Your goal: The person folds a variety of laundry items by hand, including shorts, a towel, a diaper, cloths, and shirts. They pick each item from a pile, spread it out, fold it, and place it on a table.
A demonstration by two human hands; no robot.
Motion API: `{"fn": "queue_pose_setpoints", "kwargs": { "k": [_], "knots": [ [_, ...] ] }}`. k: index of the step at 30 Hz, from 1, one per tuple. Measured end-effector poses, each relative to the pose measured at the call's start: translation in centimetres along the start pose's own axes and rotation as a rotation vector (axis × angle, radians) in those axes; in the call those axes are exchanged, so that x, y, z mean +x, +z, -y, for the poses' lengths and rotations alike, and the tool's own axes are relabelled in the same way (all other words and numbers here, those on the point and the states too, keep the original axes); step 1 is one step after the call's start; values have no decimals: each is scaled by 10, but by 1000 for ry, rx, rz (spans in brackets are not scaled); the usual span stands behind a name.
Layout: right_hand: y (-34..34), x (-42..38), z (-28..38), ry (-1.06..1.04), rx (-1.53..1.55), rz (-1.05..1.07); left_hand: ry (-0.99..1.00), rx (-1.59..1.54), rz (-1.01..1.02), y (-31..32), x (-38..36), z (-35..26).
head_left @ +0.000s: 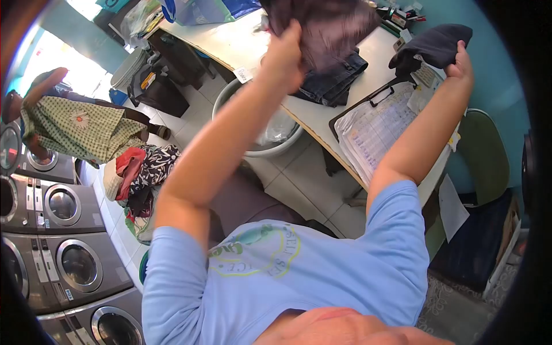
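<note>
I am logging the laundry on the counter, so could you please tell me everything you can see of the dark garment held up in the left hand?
The dark garment is a thin, brownish-black cloth with a faint check or weave, crumpled and hanging in loose folds. The left hand grips it at its lower left edge, fingers closed into the fabric, and holds it raised above the counter. Its top runs out of the picture. Its lower part hangs in front of the folded jeans stacked on the counter; whether it touches them cannot be told.
</note>
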State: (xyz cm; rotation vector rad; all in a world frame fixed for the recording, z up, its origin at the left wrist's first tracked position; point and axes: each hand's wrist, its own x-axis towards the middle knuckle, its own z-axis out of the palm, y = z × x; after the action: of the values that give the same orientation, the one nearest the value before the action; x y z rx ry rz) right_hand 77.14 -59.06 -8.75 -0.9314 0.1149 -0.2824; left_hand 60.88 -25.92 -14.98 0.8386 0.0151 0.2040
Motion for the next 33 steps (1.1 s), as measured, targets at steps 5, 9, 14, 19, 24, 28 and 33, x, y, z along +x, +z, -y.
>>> {"fn": "queue_pose_setpoints", "kwargs": {
  "k": [5, 9, 14, 19, 24, 28, 33],
  "knots": [
    [7, 0, -5, -1, -73, 8, -127, 80, -229, -34, -30, 54],
    [20, -5, -7, 70, -142, 74, -165, 118, -106, -44, -36, 43],
    [47, -4, -15, 155, -350, 231, -192, 105, 16, -55, -40, 40],
    [80, 4, -41, 143, -536, 319, -226, 61, 138, -80, -65, 30],
    [96, 26, -45, 89, -717, 404, -380, 249, 291, -134, -149, -10],
    [105, 42, -24, -58, -922, 441, -620, 264, 155, -227, -239, -41],
    [111, 65, 23, -427, -1328, 438, -520, 169, -400, -343, -342, -78]
  ]
}}
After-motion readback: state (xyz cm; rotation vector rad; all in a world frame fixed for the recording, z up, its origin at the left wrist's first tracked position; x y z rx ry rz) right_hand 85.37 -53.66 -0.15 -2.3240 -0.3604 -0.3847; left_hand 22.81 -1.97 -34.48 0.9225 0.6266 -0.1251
